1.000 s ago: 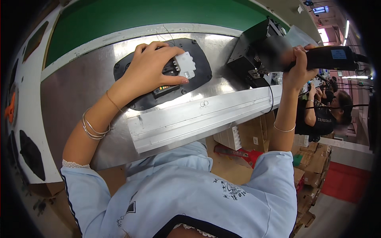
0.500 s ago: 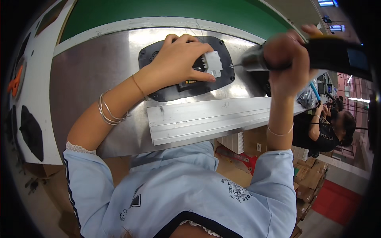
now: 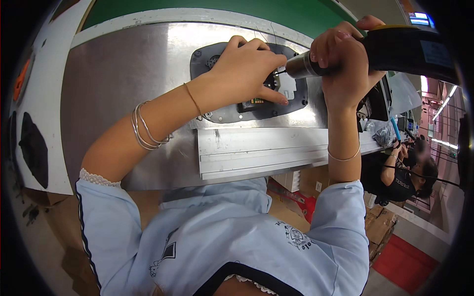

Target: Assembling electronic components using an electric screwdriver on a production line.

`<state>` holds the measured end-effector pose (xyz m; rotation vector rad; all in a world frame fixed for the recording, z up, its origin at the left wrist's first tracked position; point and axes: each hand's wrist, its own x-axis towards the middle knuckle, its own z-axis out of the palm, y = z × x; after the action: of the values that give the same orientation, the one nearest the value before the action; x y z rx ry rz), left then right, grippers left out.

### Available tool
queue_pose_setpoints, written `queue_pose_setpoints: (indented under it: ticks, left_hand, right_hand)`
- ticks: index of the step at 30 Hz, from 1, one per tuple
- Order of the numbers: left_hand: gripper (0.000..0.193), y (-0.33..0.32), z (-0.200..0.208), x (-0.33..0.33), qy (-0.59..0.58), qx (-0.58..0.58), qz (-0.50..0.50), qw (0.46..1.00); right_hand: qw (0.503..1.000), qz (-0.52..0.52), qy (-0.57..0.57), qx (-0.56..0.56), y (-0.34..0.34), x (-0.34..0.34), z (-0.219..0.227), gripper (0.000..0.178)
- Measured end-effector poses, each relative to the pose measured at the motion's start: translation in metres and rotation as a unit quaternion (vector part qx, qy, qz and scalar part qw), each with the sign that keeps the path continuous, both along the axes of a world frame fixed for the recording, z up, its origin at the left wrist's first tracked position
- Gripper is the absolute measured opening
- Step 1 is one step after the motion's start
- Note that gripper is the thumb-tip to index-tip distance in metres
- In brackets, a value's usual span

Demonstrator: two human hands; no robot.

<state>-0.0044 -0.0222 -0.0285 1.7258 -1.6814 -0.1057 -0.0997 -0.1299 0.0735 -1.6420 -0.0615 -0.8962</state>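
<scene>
Clasped in the right hand point(image 3: 346, 63), a power screwdriver point(image 3: 402, 52) points its bit point(image 3: 281, 73) toward the white plastic module point(image 3: 287, 89), which the left hand point(image 3: 249, 70) grasps between thumb and forefinger, presumably to steady it against the black panel point(image 3: 224, 115) on the metal bench point(image 3: 113, 64).

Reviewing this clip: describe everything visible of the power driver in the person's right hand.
The power driver has a dark body, a yellow patch on top, a pale blue label and a smooth, metallic-looking grey nose with a thin dark bit. The right hand grips it near the nose, fingers wrapped around. It lies roughly sideways above the bench, bit pointing left to the white part; whether the tip touches anything is unclear. Its far end fades into the dark picture rim.
</scene>
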Motion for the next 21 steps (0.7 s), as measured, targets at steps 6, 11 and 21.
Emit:
queue_pose_setpoints:
  ticks: [6,11,21]
  left_hand:
    - [0.067,-0.001,-0.0006,0.0,0.002,0.005,-0.002,1.0]
    - [0.067,-0.0012,-0.001,-0.001,-0.004,0.005,0.003,1.0]
    - [0.066,-0.0008,-0.0046,-0.0001,-0.004,-0.015,0.006,1.0]
  right_hand:
    - [1.0,0.005,0.008,-0.006,-0.0003,0.0011,-0.0022,0.024]
    - [0.999,0.038,0.005,-0.003,-0.0002,0.003,-0.0028,0.021]
    - [1.0,0.008,0.008,-0.021,0.0022,0.0082,-0.0083,0.023]
